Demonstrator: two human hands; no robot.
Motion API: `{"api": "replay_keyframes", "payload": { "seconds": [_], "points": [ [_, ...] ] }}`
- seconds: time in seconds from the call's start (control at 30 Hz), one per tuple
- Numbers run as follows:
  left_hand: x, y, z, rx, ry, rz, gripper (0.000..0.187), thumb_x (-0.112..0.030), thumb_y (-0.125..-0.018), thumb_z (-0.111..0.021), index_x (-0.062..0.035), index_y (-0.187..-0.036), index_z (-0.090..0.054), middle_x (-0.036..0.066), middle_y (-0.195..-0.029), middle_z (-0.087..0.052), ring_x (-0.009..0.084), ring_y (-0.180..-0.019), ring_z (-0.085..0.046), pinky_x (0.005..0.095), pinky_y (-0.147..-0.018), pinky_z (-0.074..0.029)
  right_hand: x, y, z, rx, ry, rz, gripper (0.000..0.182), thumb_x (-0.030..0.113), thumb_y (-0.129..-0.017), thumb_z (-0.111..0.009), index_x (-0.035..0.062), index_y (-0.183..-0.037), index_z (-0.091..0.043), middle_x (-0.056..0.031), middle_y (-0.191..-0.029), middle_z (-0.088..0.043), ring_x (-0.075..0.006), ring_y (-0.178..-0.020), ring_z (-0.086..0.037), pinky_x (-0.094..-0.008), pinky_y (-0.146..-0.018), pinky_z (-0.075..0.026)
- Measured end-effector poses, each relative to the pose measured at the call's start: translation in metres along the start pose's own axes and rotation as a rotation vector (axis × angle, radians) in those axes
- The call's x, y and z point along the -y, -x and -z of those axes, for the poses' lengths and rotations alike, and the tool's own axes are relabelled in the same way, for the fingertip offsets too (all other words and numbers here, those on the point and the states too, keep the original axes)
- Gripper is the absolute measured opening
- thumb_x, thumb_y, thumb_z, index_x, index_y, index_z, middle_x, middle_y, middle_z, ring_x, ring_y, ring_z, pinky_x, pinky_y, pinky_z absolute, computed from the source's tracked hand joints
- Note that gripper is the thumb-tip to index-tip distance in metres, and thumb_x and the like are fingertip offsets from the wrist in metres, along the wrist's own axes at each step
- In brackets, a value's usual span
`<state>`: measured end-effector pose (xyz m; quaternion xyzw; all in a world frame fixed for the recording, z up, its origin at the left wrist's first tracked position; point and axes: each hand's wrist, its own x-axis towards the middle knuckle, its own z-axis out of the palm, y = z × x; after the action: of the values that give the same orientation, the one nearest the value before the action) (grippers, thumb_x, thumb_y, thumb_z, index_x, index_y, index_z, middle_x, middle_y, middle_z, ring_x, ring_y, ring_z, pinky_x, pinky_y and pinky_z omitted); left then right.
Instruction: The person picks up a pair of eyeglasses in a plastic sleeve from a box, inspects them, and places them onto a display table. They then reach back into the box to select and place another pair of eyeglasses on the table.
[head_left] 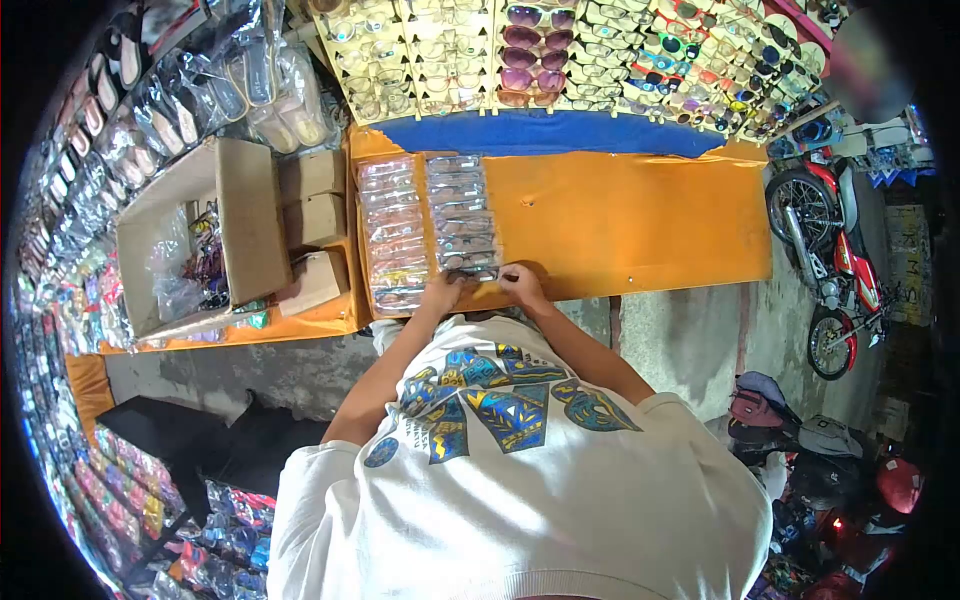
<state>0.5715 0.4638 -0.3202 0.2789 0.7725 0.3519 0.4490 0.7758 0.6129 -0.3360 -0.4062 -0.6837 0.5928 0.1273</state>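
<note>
My left hand [443, 290] and my right hand [521, 284] are at the front edge of the orange-covered table [630, 220]. Between them lies a pair of eyeglasses in a clear sleeve [482, 274], at the near end of a column of packed glasses [461, 205]. The fingers of both hands are closed at the two ends of this sleeve; fine finger detail is too small to make out. To the left runs a second column of packed glasses [392, 230], laid close together.
Behind the table stands a rack of sunglasses and eyeglasses [538, 55] above a blue cloth [540, 132]. On the left are an open cardboard box [255, 220], smaller boxes [313, 220] and bagged sandals [225, 90]. A red motorcycle [850, 265] is parked at right, near several bags [760, 400].
</note>
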Motion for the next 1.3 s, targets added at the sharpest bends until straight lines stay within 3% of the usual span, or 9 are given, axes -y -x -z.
{"api": "replay_keyframes", "payload": {
  "seconds": [0.37,0.57,0.63,0.67,0.77,0.83,0.87,1.07,1.3],
  "points": [
    [-0.003,0.006,0.002,-0.020,-0.008,0.069,0.056,-0.043,-0.096,-0.065,-0.0027,-0.135,-0.063,0.029,-0.126,-0.069,0.0437,-0.120,-0.065,0.0487,-0.101,-0.052,0.013,0.006,0.001,0.016,-0.186,-0.007,0.021,0.009,-0.089,-0.073,-0.0011,-0.107,-0.067,-0.0053,-0.095,-0.072,-0.0139,-0.089,-0.069,-0.0302,-0.081,-0.055],
    [-0.064,0.050,0.038,-0.101,-0.090,-0.028,0.053,-0.040,-0.098,-0.065,-0.0018,-0.134,-0.063,0.029,-0.123,-0.070,0.0443,-0.116,-0.067,0.0473,-0.097,-0.053,-0.011,-0.001,-0.008,-0.049,-0.060,0.073,0.024,0.011,-0.088,-0.074,-0.0007,-0.108,-0.066,-0.0073,-0.095,-0.073,-0.0163,-0.090,-0.070,-0.0309,-0.082,-0.055],
    [-0.061,0.057,0.050,-0.104,0.003,-0.109,0.048,-0.034,-0.099,-0.066,0.0000,-0.133,-0.062,0.026,-0.115,-0.073,0.0391,-0.106,-0.071,0.0442,-0.092,-0.055,-0.001,0.003,-0.008,-0.068,-0.016,0.038,0.026,0.013,-0.088,-0.075,-0.0001,-0.108,-0.067,-0.0092,-0.096,-0.074,-0.0171,-0.094,-0.071,-0.0315,-0.083,-0.056],
    [-0.060,0.062,0.055,-0.094,0.124,-0.135,0.042,-0.027,-0.100,-0.066,0.0015,-0.130,-0.063,0.022,-0.107,-0.074,0.0296,-0.096,-0.071,0.0385,-0.087,-0.055,0.004,0.006,-0.009,-0.058,-0.012,0.042,0.026,0.013,-0.088,-0.075,-0.0001,-0.108,-0.067,-0.0092,-0.096,-0.074,-0.0171,-0.094,-0.071,-0.0315,-0.083,-0.056],
    [-0.103,0.099,0.098,-0.030,0.194,-0.144,0.036,-0.022,-0.102,-0.065,0.0027,-0.129,-0.062,0.018,-0.104,-0.074,0.0216,-0.093,-0.069,0.0348,-0.084,-0.055,0.020,0.006,-0.010,-0.131,0.057,0.112,0.028,0.014,-0.088,-0.074,0.0006,-0.111,-0.067,-0.0115,-0.096,-0.074,-0.0212,-0.094,-0.072,-0.0349,-0.082,-0.056],
    [-0.102,0.113,0.122,-0.072,0.157,-0.150,0.036,-0.019,-0.103,-0.065,0.0041,-0.130,-0.061,0.016,-0.106,-0.074,0.0192,-0.097,-0.069,0.0332,-0.086,-0.055,0.057,0.004,-0.006,-0.272,0.637,0.072,0.031,0.015,-0.088,-0.071,0.0021,-0.117,-0.067,-0.0126,-0.095,-0.072,-0.0267,-0.090,-0.070,-0.0390,-0.083,-0.056],
    [-0.109,0.126,0.138,-0.104,0.238,-0.161,0.037,-0.019,-0.103,-0.066,0.0049,-0.131,-0.061,0.015,-0.108,-0.074,0.0189,-0.099,-0.070,0.0327,-0.088,-0.055,0.026,-0.004,-0.020,-0.455,0.581,0.124,0.036,0.017,-0.088,-0.071,0.0023,-0.120,-0.065,-0.0133,-0.097,-0.069,-0.0303,-0.089,-0.067,-0.0412,-0.085,-0.054],
    [-0.113,0.188,0.247,-0.275,0.408,-0.231,0.038,-0.009,-0.104,-0.063,0.0032,-0.139,-0.057,0.012,-0.129,-0.068,0.0186,-0.121,-0.064,0.0327,-0.105,-0.050,0.163,-0.017,-0.057,-0.426,0.382,0.195,0.036,0.010,-0.091,-0.070,0.0019,-0.125,-0.065,-0.0143,-0.109,-0.067,-0.0271,-0.094,-0.066,-0.0378,-0.087,-0.053],
    [-0.108,0.253,0.414,-0.423,0.457,-0.367,0.032,-0.006,-0.104,-0.062,0.0026,-0.134,-0.060,0.008,-0.123,-0.071,0.0126,-0.105,-0.066,0.0285,-0.094,-0.054,0.278,-0.044,-0.185,-0.266,-0.024,0.344,0.029,0.004,-0.097,-0.065,0.0015,-0.126,-0.064,-0.0102,-0.120,-0.069,-0.0191,-0.109,-0.066,-0.0333,-0.093,-0.053]
  ]
}}
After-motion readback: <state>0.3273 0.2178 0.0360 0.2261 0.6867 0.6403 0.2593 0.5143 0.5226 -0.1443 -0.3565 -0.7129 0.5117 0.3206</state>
